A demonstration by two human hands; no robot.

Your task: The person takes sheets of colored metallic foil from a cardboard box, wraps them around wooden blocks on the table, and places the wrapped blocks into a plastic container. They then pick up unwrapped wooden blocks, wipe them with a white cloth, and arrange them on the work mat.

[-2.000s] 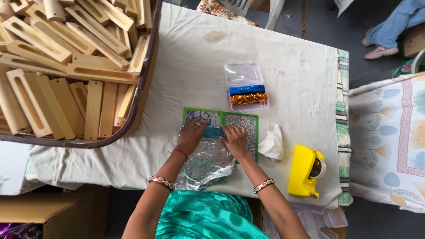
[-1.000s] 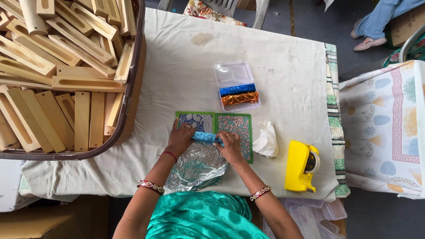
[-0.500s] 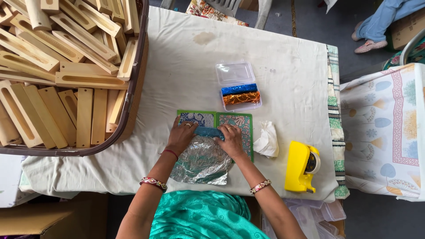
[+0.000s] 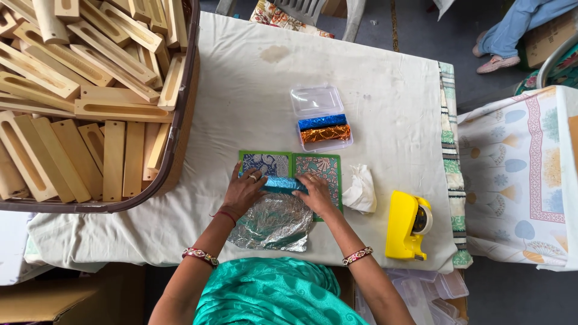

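Observation:
My left hand (image 4: 243,192) and my right hand (image 4: 315,192) both press on a small roll wrapped in shiny blue foil (image 4: 283,184). The roll lies across a green-edged patterned mat (image 4: 274,162) near the table's front edge. A crinkled sheet of silver foil (image 4: 272,224) spreads out below the roll, between my wrists. Behind the mat stands an open clear plastic box (image 4: 319,117) that holds one blue foil roll and one orange foil roll.
A yellow tape dispenser (image 4: 406,225) sits at the right front, a crumpled white cloth (image 4: 361,189) beside the mat. A large tub (image 4: 180,138) full of slotted wooden blocks fills the left. Another person's legs (image 4: 512,30) show at top right, near a patterned cloth-covered surface (image 4: 518,174).
Both hands have stayed on the blue roll over the mat. The silver foil has shifted slightly under my wrists, and the view has drifted a little.

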